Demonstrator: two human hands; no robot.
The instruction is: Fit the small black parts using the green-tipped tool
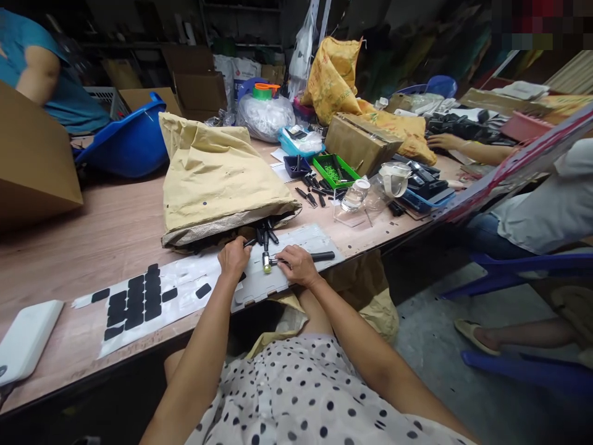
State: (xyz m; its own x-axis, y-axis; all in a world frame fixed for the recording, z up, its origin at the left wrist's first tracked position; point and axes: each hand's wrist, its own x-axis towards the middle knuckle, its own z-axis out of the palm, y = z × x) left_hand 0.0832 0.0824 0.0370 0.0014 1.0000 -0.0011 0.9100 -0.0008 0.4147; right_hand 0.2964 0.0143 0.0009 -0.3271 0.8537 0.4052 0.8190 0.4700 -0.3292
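My left hand (234, 256) is closed on a small black rod-like piece (251, 241) near the opening of a tan paper sack (217, 179). My right hand (298, 264) grips a small hammer (323, 256) by its shaft. The black handle end points right, and the metal head with a yellowish face lies to the left, between my hands. Just beyond the head, several black pieces (272, 237) lie at the sack's mouth. Under both hands is a grey-white board (259, 287). Left of it, a white sheet (185, 275) carries rows of black rounded patches (136, 301).
A green tray (334, 171) with small green parts stands beyond, beside loose black parts (314, 191) and a clear jar (355, 194). A white device (30, 340) lies at left, near a blue basin (127, 139). Other people's arms show at both sides.
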